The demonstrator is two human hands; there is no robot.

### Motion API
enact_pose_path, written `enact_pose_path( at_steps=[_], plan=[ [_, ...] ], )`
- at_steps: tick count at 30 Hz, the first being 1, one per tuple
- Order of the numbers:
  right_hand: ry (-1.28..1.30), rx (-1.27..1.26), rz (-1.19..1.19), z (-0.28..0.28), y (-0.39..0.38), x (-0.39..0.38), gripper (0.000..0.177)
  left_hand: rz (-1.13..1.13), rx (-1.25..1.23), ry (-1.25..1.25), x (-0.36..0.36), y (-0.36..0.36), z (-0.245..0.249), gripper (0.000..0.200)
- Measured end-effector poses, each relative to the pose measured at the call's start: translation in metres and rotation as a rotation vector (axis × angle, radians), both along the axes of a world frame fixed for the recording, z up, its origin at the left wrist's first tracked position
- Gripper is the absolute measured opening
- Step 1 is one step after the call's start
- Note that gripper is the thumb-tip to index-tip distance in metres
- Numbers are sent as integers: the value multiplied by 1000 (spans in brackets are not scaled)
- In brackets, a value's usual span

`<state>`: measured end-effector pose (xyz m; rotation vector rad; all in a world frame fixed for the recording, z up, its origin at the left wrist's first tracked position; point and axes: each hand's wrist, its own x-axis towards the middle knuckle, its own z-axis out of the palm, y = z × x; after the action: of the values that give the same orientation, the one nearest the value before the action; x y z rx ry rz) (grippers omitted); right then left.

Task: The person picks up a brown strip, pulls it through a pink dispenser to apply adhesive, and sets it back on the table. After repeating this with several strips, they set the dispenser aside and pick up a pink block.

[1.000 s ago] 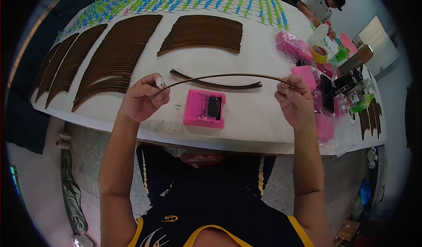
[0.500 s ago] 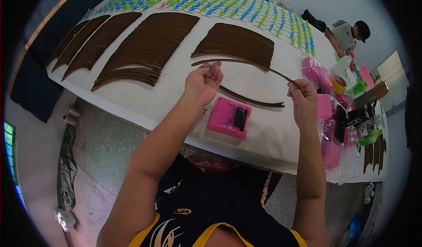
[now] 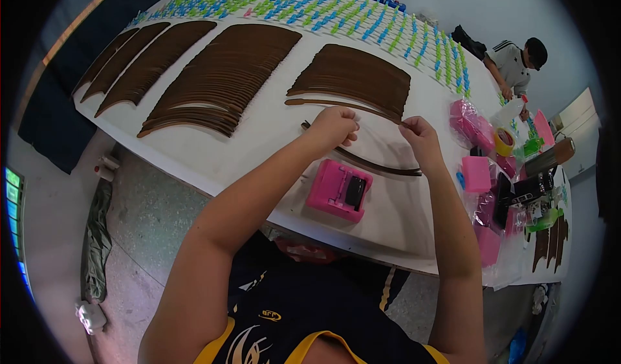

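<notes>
A thin brown strip lies along the near edge of a panel of similar strips, with a narrow gap at its left part. My right hand pinches the strip's right end at the panel's near right corner. Just below the strip, my left hand is closed with its fingers curled, and nothing shows in it. Under and between my hands, a few loose dark strips lie on the white table. Nearer to me sits a pink device with a black roller.
More brown strip panels lie to the left on the white table. Rows of green and blue pieces cover the far side. Pink blocks, yellow tape and bottles are at right. A person works at the far right.
The strip has come down beside the panel's near edge. My left hand has let go of it and moved right and down. My right hand has shifted slightly left. The camera view has moved slightly.
</notes>
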<state>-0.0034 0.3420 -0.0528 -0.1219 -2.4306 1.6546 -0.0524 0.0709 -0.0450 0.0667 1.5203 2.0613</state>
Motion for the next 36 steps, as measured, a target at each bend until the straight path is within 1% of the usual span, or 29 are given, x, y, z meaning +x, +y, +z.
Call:
enact_pose_path(
  at_steps=[2, 3, 5, 6, 8, 9, 11, 12, 15, 17, 18, 20, 21, 23, 32, 36],
  plan=[
    [-68, 76, -23, -12, 7, -11, 16, -206, -652, 718, 10, -8, 13, 14],
    [-67, 75, -37, -19, 10, -17, 16, -219, -648, 725, 11, -9, 6, 14],
    [-72, 373, -47, -30, 15, -25, 22, -81, -1095, 1278, 9, -13, -14, 16],
    [-72, 371, -59, -33, 14, -25, 22, -90, -1089, 1286, 7, -14, -18, 16],
    [28, 510, -84, -38, 12, -25, 30, -47, -1242, 1334, 2, -15, -24, 21],
    [26, 510, -97, -36, 9, -23, 30, -55, -1234, 1343, 2, -16, -24, 21],
    [49, 690, -190, -32, 5, -13, 35, -32, -1234, 1322, 1, -15, -23, 24],
    [46, 693, -198, -25, 2, -5, 35, -37, -1226, 1327, 1, -15, -22, 24],
    [33, 748, -177, -6, -8, 20, 39, -93, -1255, 1292, -4, -17, -21, 29],
    [-76, 793, -48, -5, -13, 32, 46, -96, -1257, 1317, -7, -17, -25, 34],
    [-80, 794, -54, -3, -18, 37, 46, -100, -1251, 1320, -7, -17, -25, 34],
    [-158, 907, -41, 0, -29, 42, 56, -115, -1275, 1292, -8, -15, -24, 37],
    [-159, 908, -47, 0, -31, 42, 56, -117, -1270, 1296, -9, -14, -25, 37],
    [-183, 932, -66, -1, -34, 38, 64, -66, -1267, 1308, -11, -12, -28, 34],
    [-278, 921, -53, 0, -37, 15, 76, -75, -1307, 1260, -23, -9, -28, 36],
    [-314, 903, -48, 5, -38, 13, 77, -71, -1303, 1263, -24, -9, -29, 36]
  ],
)
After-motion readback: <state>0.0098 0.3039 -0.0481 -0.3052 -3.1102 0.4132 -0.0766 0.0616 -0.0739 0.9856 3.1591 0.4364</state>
